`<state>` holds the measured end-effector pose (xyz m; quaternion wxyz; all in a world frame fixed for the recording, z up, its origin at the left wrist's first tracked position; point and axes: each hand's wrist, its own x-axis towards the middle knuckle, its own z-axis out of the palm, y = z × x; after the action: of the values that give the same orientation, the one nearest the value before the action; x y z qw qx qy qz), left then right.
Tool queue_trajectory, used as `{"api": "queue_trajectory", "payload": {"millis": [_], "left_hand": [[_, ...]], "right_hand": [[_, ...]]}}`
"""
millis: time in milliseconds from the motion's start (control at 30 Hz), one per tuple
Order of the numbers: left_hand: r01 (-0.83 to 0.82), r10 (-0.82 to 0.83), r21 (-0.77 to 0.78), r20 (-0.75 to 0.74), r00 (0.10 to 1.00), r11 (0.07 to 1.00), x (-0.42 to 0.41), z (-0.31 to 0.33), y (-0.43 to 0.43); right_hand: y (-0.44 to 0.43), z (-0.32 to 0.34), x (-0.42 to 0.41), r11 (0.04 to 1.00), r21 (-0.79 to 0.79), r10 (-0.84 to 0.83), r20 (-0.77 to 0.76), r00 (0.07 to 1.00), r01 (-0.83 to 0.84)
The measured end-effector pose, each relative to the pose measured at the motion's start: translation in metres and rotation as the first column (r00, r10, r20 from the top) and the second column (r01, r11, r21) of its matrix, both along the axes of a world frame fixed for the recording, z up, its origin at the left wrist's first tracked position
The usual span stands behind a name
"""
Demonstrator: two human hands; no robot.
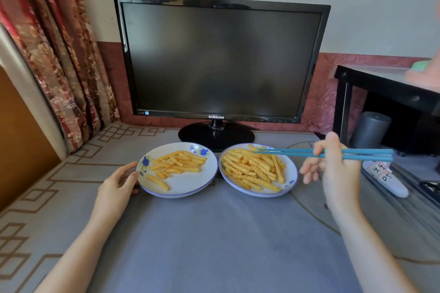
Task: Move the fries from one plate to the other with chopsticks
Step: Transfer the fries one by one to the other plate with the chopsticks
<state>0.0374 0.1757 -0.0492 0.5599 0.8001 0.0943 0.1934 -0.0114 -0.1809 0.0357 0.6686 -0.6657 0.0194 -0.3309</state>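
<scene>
Two white plates with blue flower trim sit side by side on a grey cloth. The left plate (190,185) holds a smaller pile of crinkle-cut fries (177,164). The right plate (291,173) carries a bigger heap of fries (254,170). My right hand (333,171) grips a pair of blue chopsticks (295,153) held level, their tips over the far side of the right plate's fries. No fry is between the tips. My left hand (119,182) rests against the left plate's near-left rim, thumb on its edge.
A black monitor (221,59) on a round stand (215,135) stands right behind the plates. A patterned curtain (54,54) hangs at the left. At the right are a black table (385,88), a grey cylinder (370,129) and a white sock (385,178).
</scene>
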Motion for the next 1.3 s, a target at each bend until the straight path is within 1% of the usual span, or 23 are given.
{"api": "queue_trajectory", "payload": {"millis": [133,300,533,667,767,867,1000,1167,1300], "left_hand": [[0.003,-0.003,-0.002,0.003,1.0,1.0,-0.001,0.002,-0.001],[0.002,-0.002,0.018,0.006,1.0,1.0,-0.002,0.002,-0.002],[0.002,-0.002,0.024,0.01,1.0,1.0,-0.003,0.003,-0.002],[0.006,-0.007,0.023,0.01,1.0,1.0,-0.002,0.003,-0.002],[0.007,-0.008,0.02,0.01,1.0,1.0,-0.001,0.001,-0.001],[0.008,-0.008,0.019,0.009,1.0,1.0,0.0,0.0,0.0],[0.011,-0.011,0.011,0.011,1.0,1.0,0.001,0.0,0.0],[0.021,-0.021,0.008,0.011,1.0,1.0,0.002,-0.002,0.002],[0.019,-0.019,0.006,0.013,1.0,1.0,0.002,-0.002,0.002]], "right_hand": [[-0.023,-0.003,-0.014,0.994,-0.024,-0.109,0.008,0.994,0.109],[-0.035,-0.011,-0.024,0.981,-0.107,-0.166,-0.042,0.985,0.161],[-0.034,-0.017,-0.025,0.981,-0.151,-0.131,-0.084,0.988,0.118],[-0.034,-0.013,-0.026,0.982,-0.145,-0.128,-0.061,0.99,0.119],[-0.03,-0.005,-0.025,0.988,-0.111,-0.112,-0.033,0.993,0.108],[-0.016,0.0,-0.019,0.999,-0.048,-0.022,-0.028,0.999,0.02],[0.016,0.001,-0.006,0.987,-0.025,0.156,-0.053,0.986,-0.157],[0.067,0.002,0.005,0.928,-0.023,0.366,-0.132,0.921,-0.372],[0.105,-0.005,0.015,0.858,-0.071,0.493,-0.162,0.855,-0.508]]}}
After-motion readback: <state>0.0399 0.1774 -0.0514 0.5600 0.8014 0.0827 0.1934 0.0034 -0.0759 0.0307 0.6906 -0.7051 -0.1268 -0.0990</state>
